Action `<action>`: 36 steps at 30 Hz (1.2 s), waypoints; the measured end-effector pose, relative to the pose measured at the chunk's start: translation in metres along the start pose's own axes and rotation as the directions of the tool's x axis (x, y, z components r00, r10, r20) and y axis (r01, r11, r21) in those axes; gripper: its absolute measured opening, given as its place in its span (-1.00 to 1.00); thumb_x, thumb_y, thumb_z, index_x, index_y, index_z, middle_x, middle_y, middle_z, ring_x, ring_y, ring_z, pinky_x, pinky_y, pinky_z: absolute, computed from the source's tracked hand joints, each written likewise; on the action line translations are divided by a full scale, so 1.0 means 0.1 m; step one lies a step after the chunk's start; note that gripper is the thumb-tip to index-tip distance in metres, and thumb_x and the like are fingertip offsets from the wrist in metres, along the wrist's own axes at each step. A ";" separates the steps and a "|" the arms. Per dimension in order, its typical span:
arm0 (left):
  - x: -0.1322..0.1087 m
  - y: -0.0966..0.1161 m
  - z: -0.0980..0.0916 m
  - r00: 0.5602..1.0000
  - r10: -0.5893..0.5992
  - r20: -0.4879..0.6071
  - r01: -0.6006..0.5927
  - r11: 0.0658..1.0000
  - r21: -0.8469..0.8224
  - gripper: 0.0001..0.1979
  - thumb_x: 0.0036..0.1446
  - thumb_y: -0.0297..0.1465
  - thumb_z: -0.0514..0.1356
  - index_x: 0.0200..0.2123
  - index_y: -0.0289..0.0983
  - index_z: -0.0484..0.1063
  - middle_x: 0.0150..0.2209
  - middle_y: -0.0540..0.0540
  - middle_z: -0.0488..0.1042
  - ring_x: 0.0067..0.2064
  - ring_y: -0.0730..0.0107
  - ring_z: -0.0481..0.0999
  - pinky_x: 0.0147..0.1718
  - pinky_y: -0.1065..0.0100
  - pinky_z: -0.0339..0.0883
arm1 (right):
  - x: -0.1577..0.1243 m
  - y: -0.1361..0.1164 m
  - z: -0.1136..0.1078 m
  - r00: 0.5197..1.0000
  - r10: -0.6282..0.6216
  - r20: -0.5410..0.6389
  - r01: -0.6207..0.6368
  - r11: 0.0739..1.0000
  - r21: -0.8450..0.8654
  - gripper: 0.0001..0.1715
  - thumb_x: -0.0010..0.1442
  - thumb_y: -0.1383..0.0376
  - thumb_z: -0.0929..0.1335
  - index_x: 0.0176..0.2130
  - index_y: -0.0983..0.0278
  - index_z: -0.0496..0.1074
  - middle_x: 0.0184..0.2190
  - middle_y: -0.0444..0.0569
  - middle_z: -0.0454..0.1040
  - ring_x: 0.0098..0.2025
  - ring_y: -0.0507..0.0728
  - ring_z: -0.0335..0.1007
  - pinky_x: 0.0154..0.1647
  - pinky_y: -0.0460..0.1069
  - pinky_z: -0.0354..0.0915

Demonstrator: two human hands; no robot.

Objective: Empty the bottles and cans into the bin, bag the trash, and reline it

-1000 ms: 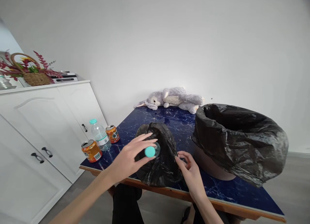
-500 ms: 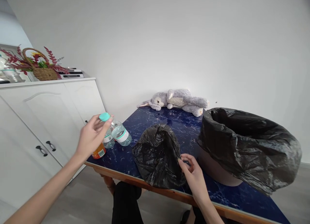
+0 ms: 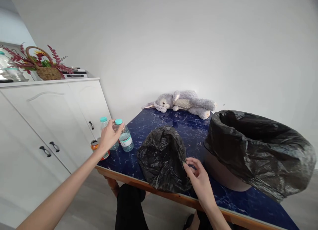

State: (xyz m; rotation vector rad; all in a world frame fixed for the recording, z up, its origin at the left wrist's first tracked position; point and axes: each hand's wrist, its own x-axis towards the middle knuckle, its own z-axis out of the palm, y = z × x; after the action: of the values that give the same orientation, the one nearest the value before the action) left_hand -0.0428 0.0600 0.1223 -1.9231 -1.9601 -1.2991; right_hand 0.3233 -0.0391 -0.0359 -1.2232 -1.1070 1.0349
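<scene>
My left hand [image 3: 111, 134] has its fingers around the neck of a clear plastic water bottle [image 3: 127, 142] with a teal cap. The bottle is upright at the table's left edge. Just left of it stands a second teal-capped bottle [image 3: 103, 119], mostly behind my hand. An orange drink can [image 3: 95, 144] with an opened top is partly covered by my left wrist. With thumb and fingers, my right hand [image 3: 197, 177] pinches the right rim of a black plastic bag [image 3: 159, 157], which sits open at the front edge, lining a small bin.
A larger bin [image 3: 223, 172] lined with a black bag [image 3: 263, 157] stands on the right of the blue marbled table [image 3: 139, 124]. A grey plush rabbit [image 3: 182, 102] lies along the wall. On the left, a white cabinet [image 3: 49, 117] carries a flower basket [image 3: 48, 73].
My left hand has moved right, to the right-hand bottle's neck. That bottle was tilted and now looks upright. My right hand keeps its pinch on the bag.
</scene>
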 end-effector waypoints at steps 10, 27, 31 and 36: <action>-0.09 0.02 0.02 0.988 0.157 -0.001 -0.157 0.986 0.062 -0.27 0.32 -0.08 0.20 0.39 -0.26 0.04 0.32 -0.41 0.38 0.26 -0.10 0.51 0.18 -0.09 0.44 | 0.00 0.01 0.00 0.999 -0.037 0.005 0.037 0.999 0.007 -0.37 0.26 -0.23 0.41 0.02 0.18 0.43 -0.19 -0.03 0.44 -0.42 0.05 0.18 -0.43 -0.04 0.21; -1.26 -0.08 0.51 0.852 -0.040 0.523 0.189 0.953 -0.235 -0.33 0.38 -0.03 0.11 0.39 -0.23 0.05 -0.11 -0.18 0.54 -0.05 0.08 0.68 -0.07 0.09 0.54 | -0.02 -0.04 0.01 1.000 -0.014 0.027 0.014 1.000 -0.001 -0.37 0.26 -0.24 0.41 0.01 0.17 0.43 -0.22 -0.05 0.42 -0.45 0.04 0.15 -0.45 -0.04 0.22; -1.20 -0.24 0.61 0.849 -0.118 0.515 0.307 0.903 -0.300 -0.26 0.33 -0.01 0.14 0.39 -0.28 0.02 -0.16 -0.15 0.57 -0.02 0.06 0.69 0.05 0.03 0.50 | -0.02 -0.04 0.01 0.999 -0.026 0.025 0.026 1.000 0.013 -0.37 0.25 -0.24 0.41 0.00 0.18 0.43 -0.22 -0.06 0.41 -0.44 0.04 0.17 -0.43 -0.04 0.22; -1.23 -0.31 0.64 0.867 -0.142 0.478 0.323 0.890 -0.321 -0.26 0.31 -0.02 0.17 0.38 -0.27 0.05 -0.11 -0.17 0.56 0.00 0.08 0.70 0.07 0.06 0.51 | -0.03 0.00 0.01 0.998 -0.054 0.022 0.053 0.998 0.027 -0.39 0.25 -0.21 0.43 -0.01 0.20 0.44 -0.23 -0.06 0.40 -0.46 0.02 0.14 -0.46 -0.06 0.21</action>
State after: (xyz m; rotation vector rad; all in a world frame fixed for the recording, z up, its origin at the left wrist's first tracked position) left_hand -0.0154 0.0098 -0.0078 -2.4082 -2.3618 -1.5218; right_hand 0.3218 -0.0416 -0.0357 -1.1571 -1.1342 1.0225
